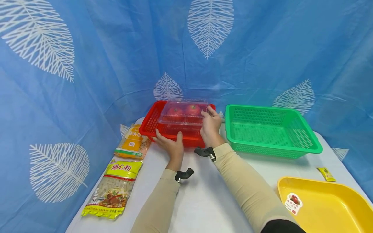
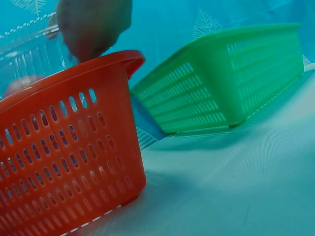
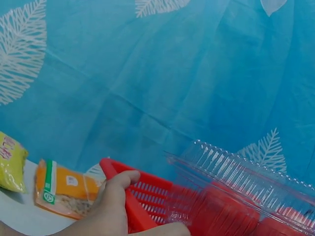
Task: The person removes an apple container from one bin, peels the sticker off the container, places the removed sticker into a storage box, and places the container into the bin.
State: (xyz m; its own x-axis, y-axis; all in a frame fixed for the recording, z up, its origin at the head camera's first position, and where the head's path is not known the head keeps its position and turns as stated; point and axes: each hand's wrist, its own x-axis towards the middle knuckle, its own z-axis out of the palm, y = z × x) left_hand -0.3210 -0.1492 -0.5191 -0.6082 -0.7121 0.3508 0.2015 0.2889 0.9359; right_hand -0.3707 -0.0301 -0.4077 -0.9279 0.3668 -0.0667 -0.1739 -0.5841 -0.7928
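A clear plastic box [image 1: 183,121] with two red apples [image 1: 193,110] visible through it is tilted over the red basket [image 1: 151,121]. My right hand [image 1: 211,127] grips the box by its right end. At the basket's near left side is my left hand [image 1: 172,147], its fingers and thumb spread by the rim; whether it touches the rim is hard to tell. The right wrist view shows that left hand [image 3: 113,206] beside the red rim, with the ridged clear box [image 3: 236,172] to its right. In the left wrist view, the right hand [image 2: 93,29] is above the basket's corner.
A green basket [image 1: 271,150] stands right of the red one. Near right is a yellow tray [image 1: 326,207], with a small yellow packet [image 1: 326,174] behind it. Two food bags, one orange [image 1: 132,139] and one yellow [image 1: 113,187], lie along the table's left edge.
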